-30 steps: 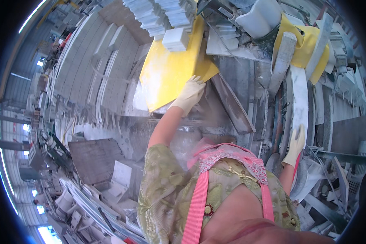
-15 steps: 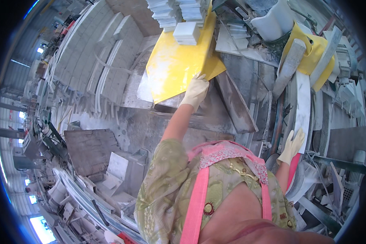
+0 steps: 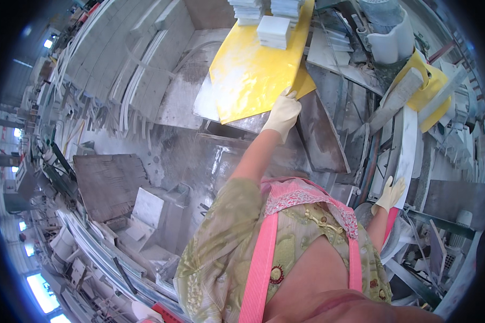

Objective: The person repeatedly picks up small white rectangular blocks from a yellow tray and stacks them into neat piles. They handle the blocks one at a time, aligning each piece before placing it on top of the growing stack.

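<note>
Left hand (image 3: 284, 113), in a cream glove: fingers bent at the near right edge of a yellow plastic-like sheet (image 3: 250, 81); cannot tell whether they pinch it. Sheet lies on a grey worktop (image 3: 183, 83), ahead of the person, a short stack of white square tiles (image 3: 273, 33) on its far part. Right hand (image 3: 390, 192), also gloved: fingers spread and unclenched, by a long white stone strip (image 3: 408, 145); contact unclear.
</note>
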Demonstrator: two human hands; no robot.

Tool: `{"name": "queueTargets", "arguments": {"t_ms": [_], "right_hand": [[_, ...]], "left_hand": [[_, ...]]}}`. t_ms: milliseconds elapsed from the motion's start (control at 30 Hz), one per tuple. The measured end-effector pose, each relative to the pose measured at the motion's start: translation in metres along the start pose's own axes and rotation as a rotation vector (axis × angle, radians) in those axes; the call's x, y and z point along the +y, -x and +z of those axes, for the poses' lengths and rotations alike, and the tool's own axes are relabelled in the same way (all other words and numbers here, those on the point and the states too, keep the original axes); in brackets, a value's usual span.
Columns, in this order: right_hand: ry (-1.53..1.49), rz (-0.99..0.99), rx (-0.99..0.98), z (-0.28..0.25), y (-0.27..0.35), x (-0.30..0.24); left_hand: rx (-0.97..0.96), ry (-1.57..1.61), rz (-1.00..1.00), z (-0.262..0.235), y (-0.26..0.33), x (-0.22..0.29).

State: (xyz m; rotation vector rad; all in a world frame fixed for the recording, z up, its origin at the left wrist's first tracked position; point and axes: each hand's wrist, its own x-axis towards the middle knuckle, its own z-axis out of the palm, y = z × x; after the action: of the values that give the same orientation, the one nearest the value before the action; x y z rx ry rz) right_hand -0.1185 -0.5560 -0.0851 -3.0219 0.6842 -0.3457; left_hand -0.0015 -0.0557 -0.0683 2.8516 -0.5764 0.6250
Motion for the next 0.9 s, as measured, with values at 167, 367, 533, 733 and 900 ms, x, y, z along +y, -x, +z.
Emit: {"name": "queueTargets", "arguments": {"t_ms": [167, 367, 533, 733, 900], "right_hand": [[0.135, -0.008, -0.026, 0.007, -0.002, 0.007], [0.157, 0.011, -0.044, 0.007, 0.003, 0.008], [0.148, 0.015, -0.055, 0.0, 0.009, 0.003], [0.157, -0.016, -0.019, -0.002, 0.016, 0.001], [0.194, -0.004, 0.002, 0.007, 0.021, 0.01]], "left_hand": [[-0.007, -0.055, 0.009, 0.009, 0.0, -0.002], [0.068, -0.059, 0.01, 0.019, 0.001, -0.004], [0.054, 0.0, 0.009, 0.016, 0.001, -0.004], [0.043, -0.009, 0.003, 0.013, -0.001, -0.003], [0.046, 0.015, 0.009, 0.013, -0.002, -0.004]]}}
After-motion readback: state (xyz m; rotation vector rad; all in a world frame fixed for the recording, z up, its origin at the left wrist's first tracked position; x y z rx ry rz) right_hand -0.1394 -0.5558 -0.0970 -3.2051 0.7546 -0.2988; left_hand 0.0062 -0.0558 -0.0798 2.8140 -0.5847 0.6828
